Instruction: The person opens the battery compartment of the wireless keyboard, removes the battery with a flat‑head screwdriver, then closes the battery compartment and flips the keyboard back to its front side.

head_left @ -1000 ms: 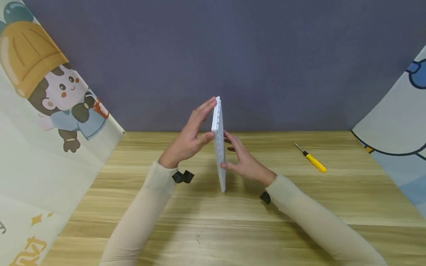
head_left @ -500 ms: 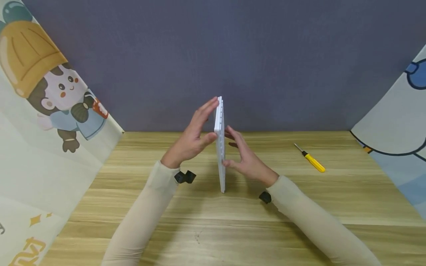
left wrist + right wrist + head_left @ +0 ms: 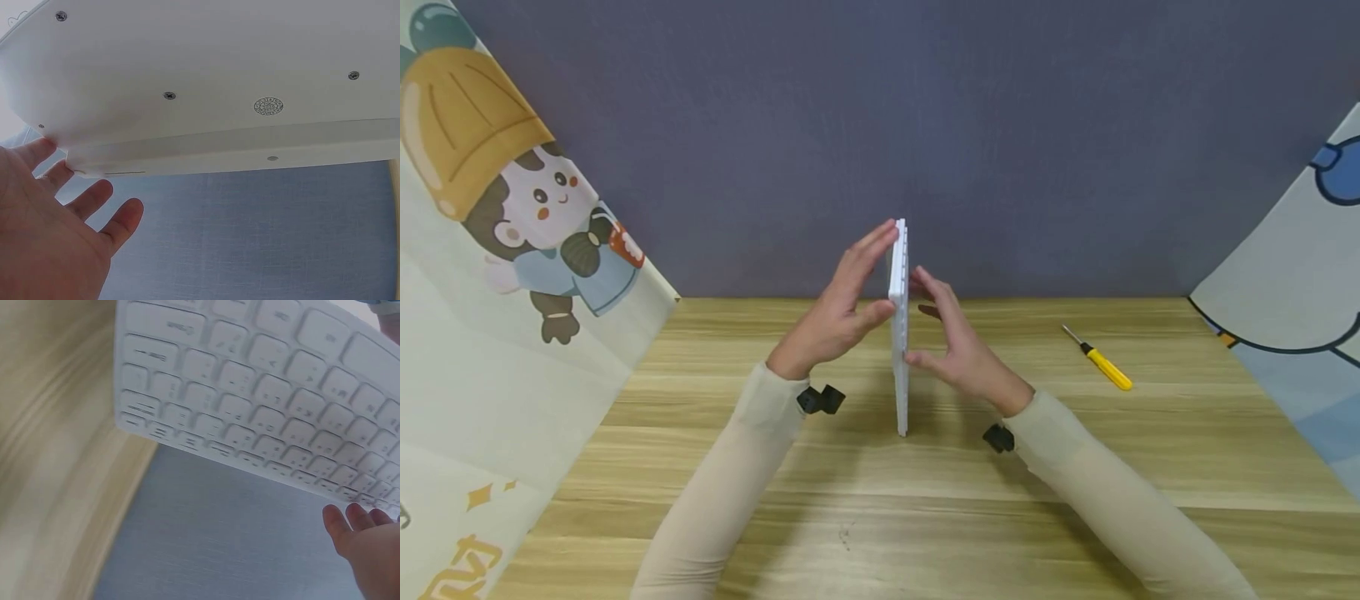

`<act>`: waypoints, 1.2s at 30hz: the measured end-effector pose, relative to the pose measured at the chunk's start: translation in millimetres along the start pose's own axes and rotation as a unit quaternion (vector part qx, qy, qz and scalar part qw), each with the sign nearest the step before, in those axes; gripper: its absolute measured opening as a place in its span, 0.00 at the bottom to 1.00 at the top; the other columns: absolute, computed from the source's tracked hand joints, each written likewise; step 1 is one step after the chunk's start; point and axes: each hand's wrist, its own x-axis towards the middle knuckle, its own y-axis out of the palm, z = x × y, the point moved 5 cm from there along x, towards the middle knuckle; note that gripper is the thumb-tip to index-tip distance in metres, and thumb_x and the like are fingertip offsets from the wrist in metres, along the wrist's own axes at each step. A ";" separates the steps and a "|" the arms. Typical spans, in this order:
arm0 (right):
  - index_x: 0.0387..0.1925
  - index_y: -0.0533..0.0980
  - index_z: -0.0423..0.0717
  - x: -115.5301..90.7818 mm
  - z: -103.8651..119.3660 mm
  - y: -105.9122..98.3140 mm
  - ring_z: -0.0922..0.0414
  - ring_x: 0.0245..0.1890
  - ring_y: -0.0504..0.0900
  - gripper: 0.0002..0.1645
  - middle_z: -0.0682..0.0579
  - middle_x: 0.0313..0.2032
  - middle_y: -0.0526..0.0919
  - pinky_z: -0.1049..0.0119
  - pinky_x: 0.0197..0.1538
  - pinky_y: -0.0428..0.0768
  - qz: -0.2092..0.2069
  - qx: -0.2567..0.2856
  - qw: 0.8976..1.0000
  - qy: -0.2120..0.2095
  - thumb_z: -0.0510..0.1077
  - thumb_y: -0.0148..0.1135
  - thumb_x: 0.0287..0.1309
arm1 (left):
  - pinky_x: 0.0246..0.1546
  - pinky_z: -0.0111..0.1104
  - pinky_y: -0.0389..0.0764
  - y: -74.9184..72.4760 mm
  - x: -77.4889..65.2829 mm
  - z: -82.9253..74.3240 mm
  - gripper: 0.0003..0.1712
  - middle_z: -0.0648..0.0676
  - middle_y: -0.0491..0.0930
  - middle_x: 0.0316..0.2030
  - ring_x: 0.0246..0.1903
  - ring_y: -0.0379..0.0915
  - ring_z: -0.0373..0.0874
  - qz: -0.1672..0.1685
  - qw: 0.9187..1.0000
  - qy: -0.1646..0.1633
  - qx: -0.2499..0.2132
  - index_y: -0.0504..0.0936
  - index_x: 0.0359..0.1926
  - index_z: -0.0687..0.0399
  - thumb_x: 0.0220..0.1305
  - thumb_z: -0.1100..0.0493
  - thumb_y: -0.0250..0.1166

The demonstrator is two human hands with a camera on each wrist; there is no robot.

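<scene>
A white keyboard (image 3: 899, 333) stands on end, almost edge-on in the head view. My left hand (image 3: 841, 308) grips its upper end across the width, fingertips at the far corner and thumb at the near one. In the left wrist view, the screwed back of the keyboard (image 3: 206, 56) fills the top, with my left hand (image 3: 50, 231) at its corner. My right hand (image 3: 966, 354) is on the key side, thumb at the near edge and loose fingers by the far edge. The right wrist view shows the keys of the keyboard (image 3: 250, 394) and my right hand's fingertips (image 3: 337, 519) along one edge.
A yellow-handled screwdriver (image 3: 1101, 360) lies on the wooden table (image 3: 760, 517) to the right. Behind rises a dark blue-grey wall panel (image 3: 1037, 150). Printed cartoon sheets (image 3: 512, 175) flank the table. Each wrist carries a small black camera (image 3: 820, 400).
The keyboard's upper end has shifted slightly right, turning it nearer upright, and my left hand has moved with it. My right hand has slid up along the key side.
</scene>
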 end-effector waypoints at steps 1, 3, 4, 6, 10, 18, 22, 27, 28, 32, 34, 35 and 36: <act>0.70 0.41 0.28 1.4 1.4 -1.2 0.34 0.63 0.56 0.65 0.30 0.65 0.51 0.41 0.62 0.59 -0.004 0.001 1.000 -0.006 0.72 0.54 0.52 | 0.65 0.47 0.51 1.3 -0.9 5.5 0.51 0.63 0.48 0.71 0.69 0.43 0.50 -0.001 1.000 0.001 0.004 0.53 0.69 0.67 0.64 0.28 0.41; 0.69 0.41 0.27 4.4 4.9 -2.9 0.32 0.63 0.56 0.64 0.28 0.65 0.51 0.39 0.61 0.60 -0.011 0.001 1.000 -0.017 0.71 0.54 0.54 | 0.65 0.47 0.50 3.7 -2.1 14.7 0.49 0.58 0.47 0.72 0.69 0.43 0.48 -0.001 1.000 0.004 0.013 0.52 0.70 0.63 0.65 0.28 0.41; 0.69 0.41 0.28 4.8 1.1 -3.5 0.33 0.63 0.56 0.63 0.28 0.65 0.51 0.39 0.60 0.60 -0.015 -0.001 1.000 -0.023 0.70 0.54 0.54 | 0.65 0.47 0.50 4.4 -2.4 18.0 0.49 0.57 0.47 0.72 0.69 0.43 0.47 -0.001 1.000 0.005 0.017 0.52 0.71 0.61 0.65 0.28 0.41; 0.70 0.41 0.29 6.2 -2.4 -5.0 0.33 0.63 0.56 0.62 0.29 0.65 0.51 0.38 0.60 0.60 -0.023 0.002 0.999 -0.034 0.69 0.54 0.55 | 0.65 0.47 0.50 5.1 -2.3 20.9 0.48 0.57 0.47 0.72 0.69 0.43 0.47 -0.001 1.000 0.008 0.019 0.52 0.71 0.60 0.65 0.29 0.42; 0.70 0.41 0.30 9.9 0.4 -7.2 0.35 0.64 0.56 0.61 0.30 0.65 0.51 0.40 0.60 0.61 -0.033 0.000 0.999 -0.041 0.69 0.54 0.56 | 0.65 0.46 0.49 5.7 -1.2 20.0 0.48 0.58 0.47 0.72 0.69 0.42 0.48 0.000 1.000 0.013 0.020 0.52 0.71 0.61 0.65 0.29 0.41; 0.68 0.43 0.25 22.2 23.5 -14.8 0.34 0.63 0.57 0.63 0.28 0.64 0.52 0.38 0.60 0.60 -0.056 0.001 0.997 -0.047 0.72 0.51 0.55 | 0.66 0.48 0.46 10.8 -0.4 20.9 0.49 0.59 0.44 0.72 0.70 0.39 0.48 0.011 1.000 0.012 0.017 0.49 0.71 0.61 0.65 0.28 0.40; 0.68 0.43 0.25 24.5 27.9 -18.2 0.34 0.62 0.57 0.63 0.27 0.64 0.52 0.37 0.59 0.60 -0.061 -0.004 0.997 -0.050 0.72 0.51 0.55 | 0.66 0.46 0.46 12.3 0.6 20.2 0.48 0.61 0.45 0.71 0.70 0.39 0.49 0.009 1.000 0.023 0.019 0.50 0.71 0.64 0.67 0.30 0.38; 0.68 0.43 0.25 26.1 31.2 -21.5 0.35 0.63 0.58 0.63 0.28 0.64 0.52 0.37 0.59 0.60 -0.066 -0.009 0.996 -0.054 0.72 0.51 0.55 | 0.67 0.45 0.45 13.8 1.4 18.9 0.46 0.63 0.44 0.71 0.70 0.39 0.51 0.010 0.999 0.028 0.011 0.50 0.71 0.66 0.69 0.32 0.35; 0.68 0.43 0.25 26.5 31.9 -21.9 0.35 0.63 0.58 0.63 0.29 0.64 0.52 0.37 0.59 0.60 -0.066 -0.010 0.996 -0.056 0.72 0.51 0.55 | 0.67 0.45 0.45 14.0 1.2 18.7 0.46 0.63 0.44 0.71 0.70 0.39 0.51 0.010 1.000 0.026 0.011 0.49 0.71 0.65 0.69 0.32 0.35; 0.67 0.43 0.23 28.3 35.8 -23.1 0.34 0.62 0.58 0.63 0.28 0.64 0.53 0.37 0.59 0.60 -0.066 -0.015 0.996 -0.064 0.72 0.50 0.55 | 0.67 0.45 0.46 14.8 1.1 18.3 0.45 0.61 0.43 0.72 0.70 0.39 0.49 0.012 1.000 0.017 0.018 0.49 0.71 0.63 0.69 0.33 0.33; 0.66 0.44 0.22 29.2 37.1 -23.7 0.33 0.62 0.58 0.63 0.27 0.63 0.53 0.36 0.59 0.60 -0.067 -0.016 0.995 -0.067 0.72 0.50 0.56 | 0.66 0.46 0.46 15.1 1.0 18.4 0.44 0.61 0.43 0.72 0.70 0.38 0.48 0.012 1.000 0.013 0.023 0.49 0.72 0.62 0.70 0.33 0.33; 0.66 0.44 0.22 29.8 37.7 -24.1 0.33 0.62 0.58 0.63 0.27 0.63 0.53 0.36 0.59 0.60 -0.068 -0.016 0.995 -0.068 0.72 0.50 0.56 | 0.67 0.46 0.46 15.3 0.8 18.6 0.44 0.60 0.43 0.72 0.70 0.38 0.48 0.013 1.000 0.011 0.023 0.48 0.72 0.62 0.70 0.33 0.33; 0.66 0.44 0.22 30.3 37.9 -24.4 0.33 0.61 0.58 0.63 0.27 0.63 0.53 0.36 0.59 0.60 -0.069 -0.016 0.995 -0.067 0.72 0.50 0.56 | 0.67 0.46 0.45 15.5 0.6 18.7 0.43 0.60 0.42 0.72 0.70 0.37 0.47 0.013 1.000 0.008 0.022 0.48 0.72 0.61 0.70 0.34 0.32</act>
